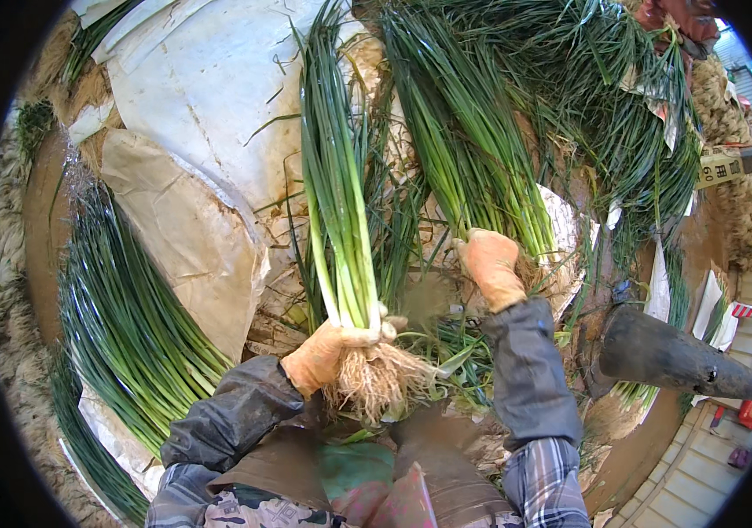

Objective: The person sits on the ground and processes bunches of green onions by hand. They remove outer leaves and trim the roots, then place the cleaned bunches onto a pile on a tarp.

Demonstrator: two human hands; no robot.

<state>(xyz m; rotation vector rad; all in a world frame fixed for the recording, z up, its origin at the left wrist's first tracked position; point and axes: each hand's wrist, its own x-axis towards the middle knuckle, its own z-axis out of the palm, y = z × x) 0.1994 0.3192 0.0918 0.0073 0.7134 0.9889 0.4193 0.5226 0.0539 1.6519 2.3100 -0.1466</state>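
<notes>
My left hand point(333, 356), in an orange work glove, grips a bunch of green onions point(341, 198) around the white stems just above the roots. Its pale, shaggy roots point(376, 379) hang toward me, and the long leaves point away. To the right, my gloved right hand point(491, 267) touches the lower stems of a loose pile of green onions point(475, 158). Its fingers are curled there, but the glove hides whether they grip any stems. Stripped leaves and scraps point(458, 346) lie between my hands, near my knees.
At left, a large bundle of green onions point(131, 303) lies beside brown paper point(184, 244) and white sheeting point(217, 99). More leaves point(613, 86) are heaped at upper right, near dark red material point(679, 26). A dark tapered cylinder point(673, 356), possibly a boot, lies right of my forearm.
</notes>
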